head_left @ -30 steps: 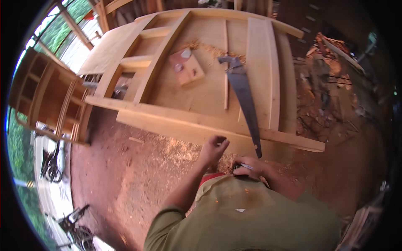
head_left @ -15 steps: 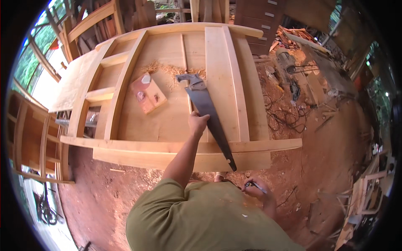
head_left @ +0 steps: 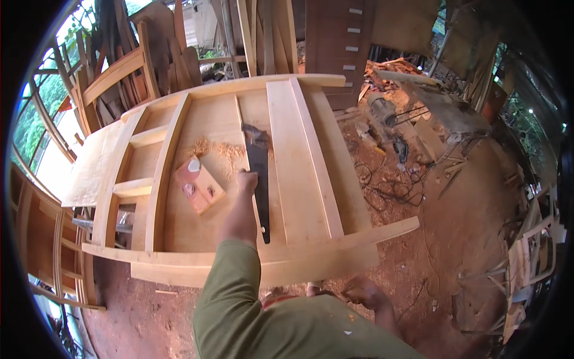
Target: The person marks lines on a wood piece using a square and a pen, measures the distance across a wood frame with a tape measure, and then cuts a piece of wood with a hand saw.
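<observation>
My left hand is closed at the edge of a handsaw, gripping its dark blade partway along. The saw points its handle away from me and its tip toward me, over a pale wooden panel framed with wooden strips. Beside the hand and blade lies a thin wooden stick. Low and close to my body, my right hand has curled, blurred fingers; what they hold cannot be made out. Left of the saw rests a wooden block with pinkish patches and a white lump on it.
Wood shavings lie on the panel behind the block. A wide board runs along its right part. On the right floor are a motor, tangled cables and scrap wood. A brown drawer cabinet stands behind.
The handsaw has swung left with my left hand, its tip coming in from the near edge. My right hand held a pen-like tool, which no longer shows. The view has tilted up.
</observation>
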Available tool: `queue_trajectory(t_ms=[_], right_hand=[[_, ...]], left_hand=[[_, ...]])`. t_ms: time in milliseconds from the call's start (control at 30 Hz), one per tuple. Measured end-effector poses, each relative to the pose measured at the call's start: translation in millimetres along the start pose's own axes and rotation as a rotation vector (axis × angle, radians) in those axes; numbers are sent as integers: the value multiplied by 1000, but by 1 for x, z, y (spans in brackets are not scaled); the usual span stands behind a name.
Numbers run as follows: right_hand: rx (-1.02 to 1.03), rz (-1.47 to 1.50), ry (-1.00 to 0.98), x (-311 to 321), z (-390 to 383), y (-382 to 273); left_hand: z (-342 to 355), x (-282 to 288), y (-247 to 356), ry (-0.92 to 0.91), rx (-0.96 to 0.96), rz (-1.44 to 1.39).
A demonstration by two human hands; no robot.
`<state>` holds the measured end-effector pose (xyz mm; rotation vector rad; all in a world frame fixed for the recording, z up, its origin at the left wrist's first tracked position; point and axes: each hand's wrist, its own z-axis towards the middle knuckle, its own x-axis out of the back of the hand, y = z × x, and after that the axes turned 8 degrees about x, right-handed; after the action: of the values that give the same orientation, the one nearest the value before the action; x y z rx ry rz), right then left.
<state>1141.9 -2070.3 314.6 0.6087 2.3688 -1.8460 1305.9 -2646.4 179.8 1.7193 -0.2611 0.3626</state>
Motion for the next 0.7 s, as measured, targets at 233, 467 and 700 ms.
queue_trajectory(t_ms=[233, 467, 700], right_hand=[[90, -738, -85, -39, 42, 2], [40, -875, -130, -101, 83, -7], [-24, -934, -402, -125, 107, -8]], left_hand=[[-161, 18, 55, -349, -177, -255], [-362, 99, -45, -1127, -94, -199], [-386, 149, -13, -742, -25, 5]])
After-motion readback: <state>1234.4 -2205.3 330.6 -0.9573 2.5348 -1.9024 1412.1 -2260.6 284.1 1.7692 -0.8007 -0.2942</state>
